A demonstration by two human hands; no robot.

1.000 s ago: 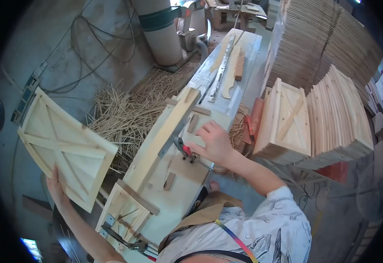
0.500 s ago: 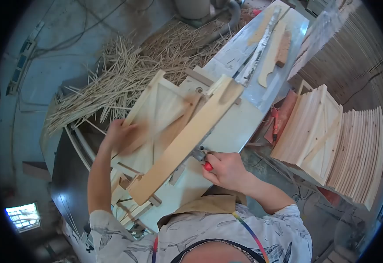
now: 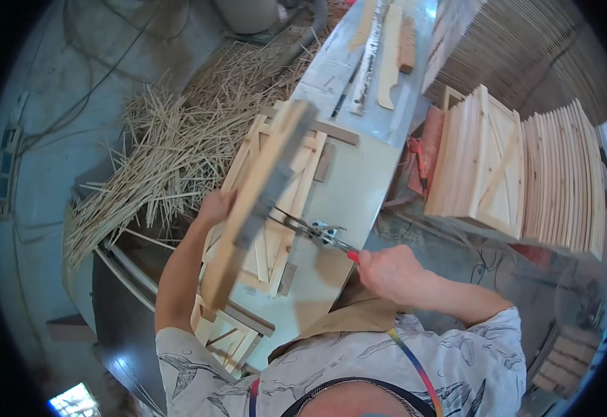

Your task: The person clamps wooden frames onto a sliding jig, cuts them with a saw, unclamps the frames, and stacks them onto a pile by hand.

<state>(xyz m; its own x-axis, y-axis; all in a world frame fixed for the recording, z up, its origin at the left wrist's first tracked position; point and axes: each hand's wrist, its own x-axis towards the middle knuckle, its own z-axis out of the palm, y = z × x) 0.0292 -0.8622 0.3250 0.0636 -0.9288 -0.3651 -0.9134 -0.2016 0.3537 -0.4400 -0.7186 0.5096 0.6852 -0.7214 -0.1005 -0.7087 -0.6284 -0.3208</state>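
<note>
Panel lies flat on the table, partly covered from above by a wooden bar. A block sits just beside its right edge; another lies near the lower corner. Bar is tilted, joined by thin rods to a metal clamp.

Right hand: fingers closed round the clamp's red handle, well apart from the panel. Left hand: at the panel's left edge, fingertips passing behind the bar; with that cover, cannot tell whether its grip is closed on the wood or merely resting.

Handling, by judgement: panel looks light and stiff, bare wood, dry, not slippery. The thin infill and diagonal strips seem the weaker parts; the outer frame is the better hold, mid-side, fingertips kept out from beneath the bar. Handle offers a firm, full-fist hold.

Sticks heaped beyond the left hand.
</note>
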